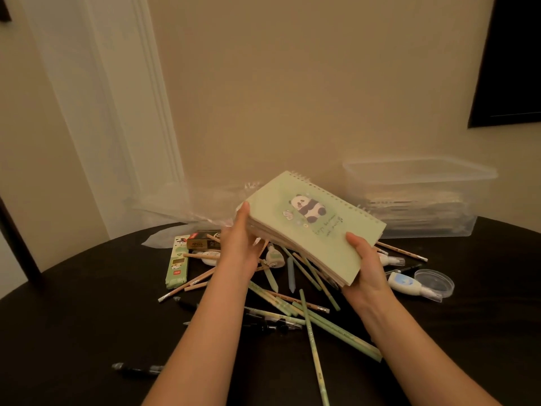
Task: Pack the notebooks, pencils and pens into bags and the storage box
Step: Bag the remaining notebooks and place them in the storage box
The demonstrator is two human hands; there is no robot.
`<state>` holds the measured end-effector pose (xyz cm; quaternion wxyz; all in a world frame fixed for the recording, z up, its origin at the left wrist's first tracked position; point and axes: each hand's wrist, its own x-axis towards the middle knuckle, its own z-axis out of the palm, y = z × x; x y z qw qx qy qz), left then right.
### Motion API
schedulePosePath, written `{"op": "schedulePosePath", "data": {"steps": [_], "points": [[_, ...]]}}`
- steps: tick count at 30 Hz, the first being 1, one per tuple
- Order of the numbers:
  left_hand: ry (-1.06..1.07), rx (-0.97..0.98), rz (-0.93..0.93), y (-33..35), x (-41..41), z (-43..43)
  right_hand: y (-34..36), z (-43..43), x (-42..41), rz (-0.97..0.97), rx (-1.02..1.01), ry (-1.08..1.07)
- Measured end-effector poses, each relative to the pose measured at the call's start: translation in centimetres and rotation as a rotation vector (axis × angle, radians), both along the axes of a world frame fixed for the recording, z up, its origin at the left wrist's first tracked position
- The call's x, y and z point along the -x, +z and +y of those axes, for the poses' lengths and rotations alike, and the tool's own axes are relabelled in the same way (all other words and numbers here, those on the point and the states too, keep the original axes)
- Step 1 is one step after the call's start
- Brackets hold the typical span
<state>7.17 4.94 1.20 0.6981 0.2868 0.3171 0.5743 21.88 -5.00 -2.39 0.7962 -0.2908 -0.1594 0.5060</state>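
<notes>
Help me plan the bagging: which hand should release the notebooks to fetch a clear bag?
Left, probably. The left hand holds the notebooks' left edge, close to the clear bags; the right hand holds the near corner on the storage box side, farther from them.

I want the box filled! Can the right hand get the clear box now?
Probably not yet: the right hand grips the notebook stack together with the left hand. The storage box stands behind the stack, so the hand would need freeing first.

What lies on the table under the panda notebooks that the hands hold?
Green pencils and wooden pencils poke out on the dark table below the panda notebooks. Their other ends, and anything further back, are covered.
</notes>
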Motion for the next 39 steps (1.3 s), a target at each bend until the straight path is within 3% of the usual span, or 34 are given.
{"op": "schedulePosePath", "data": {"steps": [4, 14, 23, 29, 39], "points": [[0.018, -0.114, -0.139, 0.5, 0.3, 0.8, 0.0, -0.1, 0.6, -0.039, 0.007, 0.017], [-0.048, -0.267, -0.184, -0.3, 1.2, 1.3, 0.1, -0.3, 1.1, -0.028, 0.106, 0.173], [-0.189, -0.383, -0.025, 0.4, 2.3, 1.4, 0.4, -0.8, 1.7, 0.033, 0.105, 0.244], [-0.273, -0.307, 0.093, 1.1, 2.3, 0.4, 0.4, -1.2, 1.9, 0.082, 0.082, 0.256], [-0.164, -0.355, 0.219, 2.0, 3.8, 0.9, 1.3, -1.5, 1.3, 0.007, 0.162, 0.196]]}}
